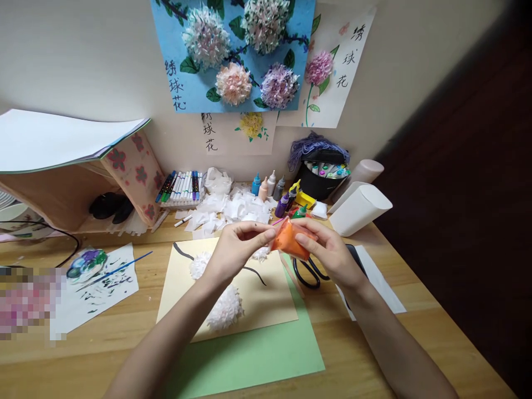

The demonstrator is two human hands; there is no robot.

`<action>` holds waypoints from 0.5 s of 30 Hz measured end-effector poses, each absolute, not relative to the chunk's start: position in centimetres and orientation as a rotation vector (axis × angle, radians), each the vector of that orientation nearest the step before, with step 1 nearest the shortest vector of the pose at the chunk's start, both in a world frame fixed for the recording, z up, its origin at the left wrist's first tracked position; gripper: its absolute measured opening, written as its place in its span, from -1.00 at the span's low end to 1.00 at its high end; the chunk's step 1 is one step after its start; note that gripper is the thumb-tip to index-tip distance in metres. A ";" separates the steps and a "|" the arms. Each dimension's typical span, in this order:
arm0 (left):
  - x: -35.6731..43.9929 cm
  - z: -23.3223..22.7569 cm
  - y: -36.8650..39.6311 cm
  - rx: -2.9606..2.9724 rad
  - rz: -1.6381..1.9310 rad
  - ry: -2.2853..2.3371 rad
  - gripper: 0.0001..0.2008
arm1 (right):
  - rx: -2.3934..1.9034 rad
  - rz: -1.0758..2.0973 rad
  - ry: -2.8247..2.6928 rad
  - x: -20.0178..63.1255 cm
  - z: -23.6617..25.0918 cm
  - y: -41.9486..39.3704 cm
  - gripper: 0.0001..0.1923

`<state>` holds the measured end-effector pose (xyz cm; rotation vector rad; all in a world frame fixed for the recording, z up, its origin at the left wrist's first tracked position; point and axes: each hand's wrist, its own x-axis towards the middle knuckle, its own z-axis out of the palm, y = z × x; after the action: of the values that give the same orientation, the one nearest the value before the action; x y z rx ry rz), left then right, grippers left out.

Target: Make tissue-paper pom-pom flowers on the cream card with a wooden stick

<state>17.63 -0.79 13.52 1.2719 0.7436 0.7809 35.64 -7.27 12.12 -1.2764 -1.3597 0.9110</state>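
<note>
My right hand (328,249) grips a small orange paint bottle (291,239), tilted on its side above the table. My left hand (239,246) pinches the bottle's left end, where its cap would be; the cap itself is hidden by my fingers. Below my hands lies a cream paper sheet (270,299) with black painted stems and white tissue pompom flowers (226,310). That sheet rests on a green sheet (266,354).
Black-handled scissors (310,274) lie just under my right hand. Several paint bottles (270,188), crumpled white tissue (233,208), a marker set (180,188), a black marker bag (322,172) and rolled white paper (359,208) line the back. A paint-stained sheet with a blue brush (114,271) lies left.
</note>
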 end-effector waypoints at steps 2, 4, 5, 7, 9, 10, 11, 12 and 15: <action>17.6 13.4 -0.7 1.276 0.792 0.734 -0.71 | -1.268 0.913 -1.364 35.6 12.2 -7.3 -0.65; 17.6 13.4 -0.7 1.283 0.785 0.725 -0.73 | -1.265 0.908 -1.372 35.6 12.2 -7.4 -0.65; 17.6 13.4 -0.8 1.293 0.781 0.727 -0.74 | -1.267 0.901 -1.381 35.6 12.3 -7.4 -0.64; 17.4 13.6 -0.9 1.333 0.790 0.748 -0.75 | -1.283 0.872 -1.400 35.6 12.5 -7.6 -0.65; 17.2 14.0 -1.1 1.386 0.824 0.779 -0.76 | -1.309 0.829 -1.407 35.5 12.6 -7.7 -0.66; 17.1 14.2 -1.3 1.411 0.840 0.794 -0.77 | -1.320 0.809 -1.409 35.5 12.7 -7.8 -0.67; 17.0 14.4 -1.4 1.431 0.847 0.804 -0.77 | -1.328 0.793 -1.413 35.4 12.8 -7.9 -0.69; 16.9 14.5 -1.4 1.445 0.843 0.806 -0.79 | -1.333 0.784 -1.422 35.4 12.8 -8.0 -0.70; 16.8 14.6 -1.5 1.480 0.817 0.790 -0.80 | -1.345 0.778 -1.460 35.2 12.8 -8.1 -0.71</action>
<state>16.83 -1.54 14.63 1.4803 0.7898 0.8173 35.23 -8.13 12.81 -1.3450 -1.4595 0.7784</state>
